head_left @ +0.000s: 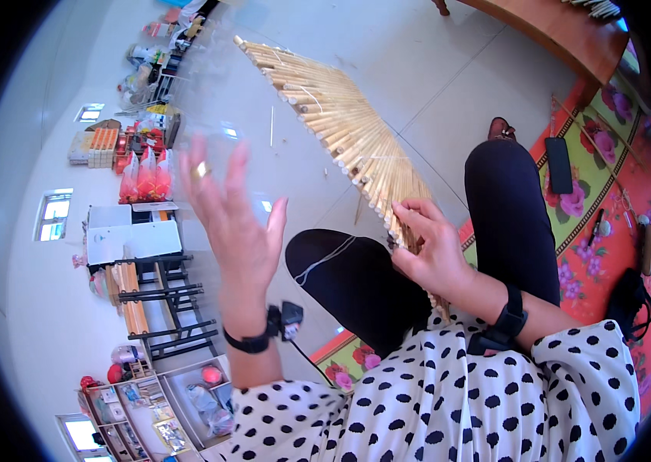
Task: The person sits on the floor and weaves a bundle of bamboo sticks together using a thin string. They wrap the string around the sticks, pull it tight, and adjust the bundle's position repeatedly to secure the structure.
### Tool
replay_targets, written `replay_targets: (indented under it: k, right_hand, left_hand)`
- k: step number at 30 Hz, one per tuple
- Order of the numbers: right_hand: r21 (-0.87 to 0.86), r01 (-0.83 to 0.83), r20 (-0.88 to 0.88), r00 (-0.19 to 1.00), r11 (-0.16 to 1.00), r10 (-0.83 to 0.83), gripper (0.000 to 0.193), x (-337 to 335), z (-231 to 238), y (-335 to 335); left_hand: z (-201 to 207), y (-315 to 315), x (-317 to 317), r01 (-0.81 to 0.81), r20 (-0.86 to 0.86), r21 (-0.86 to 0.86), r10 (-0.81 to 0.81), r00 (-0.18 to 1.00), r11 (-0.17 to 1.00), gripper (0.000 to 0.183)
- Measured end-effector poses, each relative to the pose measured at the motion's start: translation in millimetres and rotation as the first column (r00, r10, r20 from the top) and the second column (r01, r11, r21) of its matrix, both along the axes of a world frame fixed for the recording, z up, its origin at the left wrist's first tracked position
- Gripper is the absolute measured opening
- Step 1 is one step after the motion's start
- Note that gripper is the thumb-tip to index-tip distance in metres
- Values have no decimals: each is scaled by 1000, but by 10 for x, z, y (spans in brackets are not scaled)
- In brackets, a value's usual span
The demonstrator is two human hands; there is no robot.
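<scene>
My right hand (439,250) pinches the near end of a mat of straw-coloured stalks (348,127), with the thumb on one side and fingers on the other. The stalks lie side by side, bound with pale thread, and the mat stretches away up and to the left, tilted above the floor. My left hand (234,212) is raised to the left of the mat, apart from it, its fingers spread, slightly blurred, and a ring on one. A loose loop of light thread (325,259) lies over my left knee.
A floral mat (576,154) on the right bears a black phone (559,165) and small tools. A reddish wooden table (549,27) stands at the far right. Folded black-legged tables (167,296), red bags (144,177) and a shelf (179,404) line the left side.
</scene>
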State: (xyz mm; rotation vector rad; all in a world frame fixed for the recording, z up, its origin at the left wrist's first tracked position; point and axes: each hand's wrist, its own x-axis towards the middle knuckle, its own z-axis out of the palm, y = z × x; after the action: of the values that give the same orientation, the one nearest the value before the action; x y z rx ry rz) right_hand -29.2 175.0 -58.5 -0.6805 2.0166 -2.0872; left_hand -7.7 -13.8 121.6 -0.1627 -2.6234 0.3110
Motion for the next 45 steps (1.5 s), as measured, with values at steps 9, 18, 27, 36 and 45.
replay_targets:
  k: [9,18,27,36,45]
  right_hand:
    - [126,-182,14,983,975,182,55,175,36,77]
    - [324,26,107,992,946,-64,62,299,-144,493]
    - [36,152,718,683,988,-132,90,274,-90,539]
    - [-523,-85,590,682,848,432,45,289,94,582]
    - [-554,-112,490,757,825,432,46,268,102,601]
  left_hand:
    - [-22,66,-530,426,495,-394,-202,845,814,51]
    - [-152,-1004,-297,406,663,-220,-169,729,887,32]
    - [-18,-1052,486,188,108,-439,-157,982,878,29]
    - [342,-820,902,-6,-302,-542,-188,935,840,26]
    - [404,-686,1026,-86,-410,-632,-237,881,770,25]
